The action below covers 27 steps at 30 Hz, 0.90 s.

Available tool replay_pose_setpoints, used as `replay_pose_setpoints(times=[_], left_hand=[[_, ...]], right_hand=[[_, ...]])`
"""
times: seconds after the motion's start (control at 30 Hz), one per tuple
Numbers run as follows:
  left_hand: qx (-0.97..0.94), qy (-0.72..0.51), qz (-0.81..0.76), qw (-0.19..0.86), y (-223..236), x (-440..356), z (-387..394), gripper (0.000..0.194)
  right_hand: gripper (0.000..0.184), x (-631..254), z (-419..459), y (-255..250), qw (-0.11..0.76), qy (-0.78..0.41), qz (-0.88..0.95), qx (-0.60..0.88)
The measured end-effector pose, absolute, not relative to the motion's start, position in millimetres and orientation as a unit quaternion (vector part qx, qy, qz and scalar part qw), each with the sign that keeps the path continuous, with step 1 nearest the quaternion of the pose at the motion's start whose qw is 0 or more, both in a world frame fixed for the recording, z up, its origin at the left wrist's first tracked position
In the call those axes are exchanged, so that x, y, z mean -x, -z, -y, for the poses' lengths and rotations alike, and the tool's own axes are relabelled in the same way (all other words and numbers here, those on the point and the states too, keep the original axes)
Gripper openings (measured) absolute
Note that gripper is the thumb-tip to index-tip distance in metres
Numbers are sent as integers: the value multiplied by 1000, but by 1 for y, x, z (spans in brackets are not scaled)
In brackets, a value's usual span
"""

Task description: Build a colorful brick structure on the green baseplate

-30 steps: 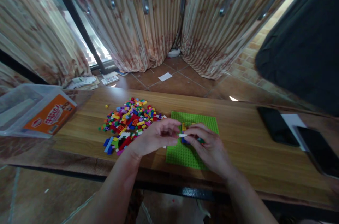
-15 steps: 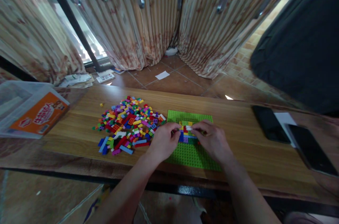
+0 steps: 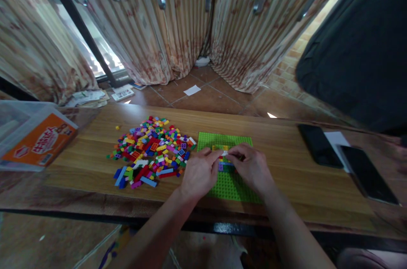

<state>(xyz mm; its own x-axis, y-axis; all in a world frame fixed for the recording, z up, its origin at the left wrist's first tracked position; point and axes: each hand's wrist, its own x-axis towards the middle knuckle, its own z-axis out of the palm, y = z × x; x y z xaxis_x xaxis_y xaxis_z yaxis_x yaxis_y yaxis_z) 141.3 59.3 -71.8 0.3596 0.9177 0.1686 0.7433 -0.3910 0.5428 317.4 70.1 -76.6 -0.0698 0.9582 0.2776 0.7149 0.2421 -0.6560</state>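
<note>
A green baseplate (image 3: 235, 190) lies on the wooden table, with a small build of blue, purple, yellow and red bricks (image 3: 220, 167) on its middle. At that build, my right hand (image 3: 251, 166) is closed in a pinch on a small white brick (image 3: 224, 153). My left hand (image 3: 200, 171) rests over the baseplate's left side, fingers curled, the index fingertip reaching to the white brick's left end. Whatever lies under the left fingers is hidden. Both hands cover parts of the build.
Left of the baseplate spreads a heap of loose coloured bricks (image 3: 149, 146). A clear plastic box (image 3: 28, 112) with an orange label stands at the far left. Two dark phones (image 3: 319, 145) and a white paper (image 3: 337, 144) lie on the right.
The white brick has come down from above the baseplate onto the build in my right hand. My left hand first closed from a loose open shape, then moved its fingertip against the brick. The view shifted right.
</note>
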Motion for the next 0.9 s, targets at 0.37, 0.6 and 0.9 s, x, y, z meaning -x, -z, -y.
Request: replay_pose_setpoints(times=[0.37,0.6,0.9], left_hand=[[-838,-118,-526,85,67,-150,-55,41],[-835,-114,-533,76,68,-152,-52,39],[-785,-246,-556,119,73,-145,-58,32]], right_hand=[[20,-313,-67,81,361,-175,694,598],[16,-315,-65,77,361,-227,667,611],[28,-332,-71,65,457,-206,549,669]])
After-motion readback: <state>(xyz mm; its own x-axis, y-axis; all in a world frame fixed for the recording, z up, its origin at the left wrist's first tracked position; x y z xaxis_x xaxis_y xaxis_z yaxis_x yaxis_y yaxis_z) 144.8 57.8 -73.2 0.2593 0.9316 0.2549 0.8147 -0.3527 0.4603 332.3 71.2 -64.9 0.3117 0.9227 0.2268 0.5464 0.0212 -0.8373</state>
